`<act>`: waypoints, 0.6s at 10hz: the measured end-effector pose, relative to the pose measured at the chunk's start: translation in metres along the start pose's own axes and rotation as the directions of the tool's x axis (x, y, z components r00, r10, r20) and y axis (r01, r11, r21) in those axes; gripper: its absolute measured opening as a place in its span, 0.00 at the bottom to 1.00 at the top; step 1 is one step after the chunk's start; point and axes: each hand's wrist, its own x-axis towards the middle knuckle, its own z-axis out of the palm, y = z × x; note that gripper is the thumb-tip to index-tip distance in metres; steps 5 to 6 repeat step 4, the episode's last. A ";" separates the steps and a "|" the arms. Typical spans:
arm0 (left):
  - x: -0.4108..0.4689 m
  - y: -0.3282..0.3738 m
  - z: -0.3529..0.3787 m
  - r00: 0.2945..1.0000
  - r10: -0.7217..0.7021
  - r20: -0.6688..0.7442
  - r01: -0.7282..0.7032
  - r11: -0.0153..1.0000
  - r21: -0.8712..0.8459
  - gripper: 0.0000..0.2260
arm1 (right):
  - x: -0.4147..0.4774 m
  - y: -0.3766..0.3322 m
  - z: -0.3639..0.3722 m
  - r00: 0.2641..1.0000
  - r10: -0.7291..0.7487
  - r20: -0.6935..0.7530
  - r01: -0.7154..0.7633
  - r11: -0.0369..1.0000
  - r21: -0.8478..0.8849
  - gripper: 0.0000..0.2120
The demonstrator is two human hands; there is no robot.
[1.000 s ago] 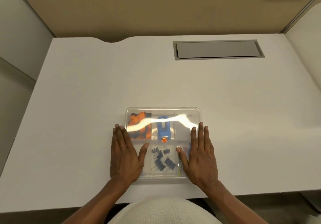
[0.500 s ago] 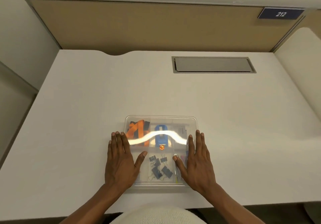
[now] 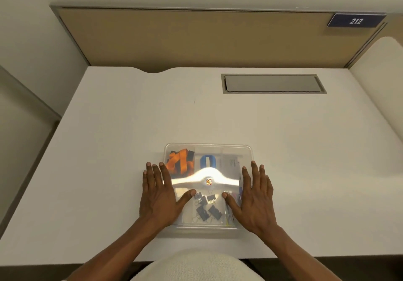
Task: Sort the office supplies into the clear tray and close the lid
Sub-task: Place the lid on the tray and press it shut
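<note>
— What has moved since half a second ago?

— Hardly anything on the desk point(image 3: 109, 150); the view has tipped up, so the tan partition point(image 3: 196, 36) and the "212" plate point(image 3: 356, 20) show more, while both hands stay flat on the lid point(image 3: 229, 156).

— Where is the clear tray point(image 3: 246, 150)?

— Near the front edge of the desk, lid down over it, a bright glare streak across the middle.

— And the hands?

— Left hand point(image 3: 160, 195) presses the left side, right hand point(image 3: 254, 195) the right side — fingers point(image 3: 164, 171) spread open and flat, gripping nothing, thumbs pointing inward.

— What's inside?

— Orange and black pieces point(image 3: 180, 163) back left, a blue item point(image 3: 208, 162) back centre, black binder clips point(image 3: 207, 206) front centre between the thumbs. The right compartments are too blurred to tell.

— Anything else?

— A grey hatch point(image 3: 272, 83) set in the desk, well behind the tray.
</note>
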 end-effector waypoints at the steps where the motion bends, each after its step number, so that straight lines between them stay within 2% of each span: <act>1: -0.003 0.003 -0.005 1.000 -0.017 -0.008 0.017 1.000 -0.018 0.59 | 0.012 -0.002 -0.013 0.999 0.037 -0.025 -0.035 0.996 0.081 0.41; 2: 0.000 0.003 -0.014 0.999 -0.037 -0.030 0.036 0.999 -0.025 0.62 | 0.020 -0.007 -0.023 0.997 0.069 -0.034 -0.063 0.986 0.155 0.40; 3: 0.015 0.004 -0.034 0.997 0.011 -0.072 -0.010 1.000 0.014 0.64 | 0.036 -0.012 -0.036 0.998 0.009 -0.069 0.006 0.977 0.213 0.37; 4: 0.034 0.005 -0.054 0.982 0.080 -0.172 -0.072 0.996 0.053 0.62 | 0.050 -0.018 -0.049 0.994 -0.074 -0.080 0.087 0.983 0.164 0.37; 6: 0.034 0.005 -0.054 0.982 0.080 -0.172 -0.072 0.996 0.053 0.62 | 0.050 -0.018 -0.049 0.994 -0.074 -0.080 0.087 0.983 0.164 0.37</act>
